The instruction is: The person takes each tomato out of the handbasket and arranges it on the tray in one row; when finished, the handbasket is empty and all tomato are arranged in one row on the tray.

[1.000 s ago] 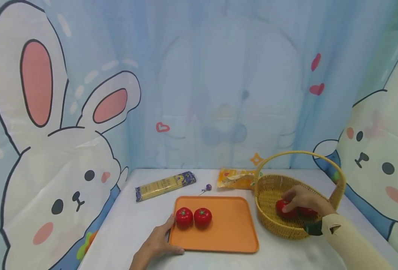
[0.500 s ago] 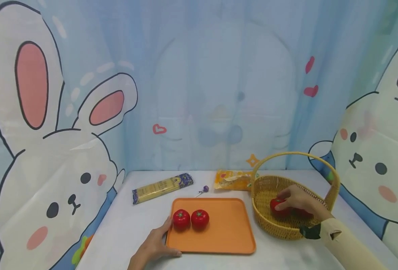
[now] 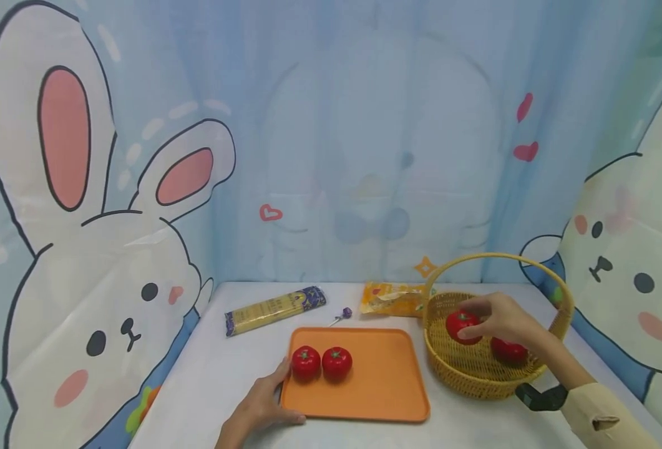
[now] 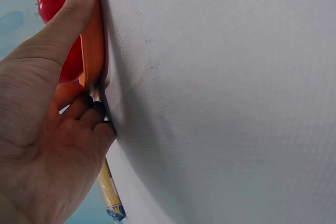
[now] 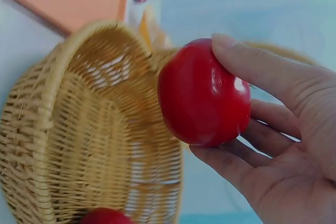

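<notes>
Above the wicker basket, my right hand holds a red tomato between thumb and fingers. A second tomato lies in the basket, under the right wrist. On the orange tray, two more red tomatoes stand side by side near the left edge: one by the rim, the other to its right. My left hand grips the tray's front left corner, thumb along the front side and fingers at the left side. The left wrist view shows the thumb against the tray wall.
Behind the tray lie a long gold and blue packet, a small purple lollipop and an orange snack bag. The basket's tall handle arches over it. A curtain with rabbit drawings hangs behind the white table.
My right hand has lifted the tomato from the basket floor, uncovering more of the other tomato. The left hand stays at the tray corner. The head view shifts slightly.
</notes>
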The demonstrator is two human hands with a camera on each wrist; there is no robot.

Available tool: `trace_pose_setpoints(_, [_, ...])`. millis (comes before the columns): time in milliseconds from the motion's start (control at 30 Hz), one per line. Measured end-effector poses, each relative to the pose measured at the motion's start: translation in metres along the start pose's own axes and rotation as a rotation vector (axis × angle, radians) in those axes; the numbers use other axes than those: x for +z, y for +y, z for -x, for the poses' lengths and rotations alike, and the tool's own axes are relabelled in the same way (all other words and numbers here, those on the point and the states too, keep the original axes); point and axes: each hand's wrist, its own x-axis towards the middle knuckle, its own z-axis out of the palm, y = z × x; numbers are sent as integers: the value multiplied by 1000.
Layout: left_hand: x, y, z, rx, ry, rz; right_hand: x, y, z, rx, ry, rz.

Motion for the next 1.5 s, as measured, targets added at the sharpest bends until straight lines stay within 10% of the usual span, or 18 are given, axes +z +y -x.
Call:
trace_pose_setpoints(567, [1,-1,-4,-40,-10,-1,9,-77,18,-181,20,-49])
trace_pose_setpoints(1200, [1,-1,-5,-50,2,-1,94,-106,-11,-130,-12,-253])
trace_pose_setpoints(1500, [1,-1,-5,-37,1,9,138,-101,-29,-137,51,-176])
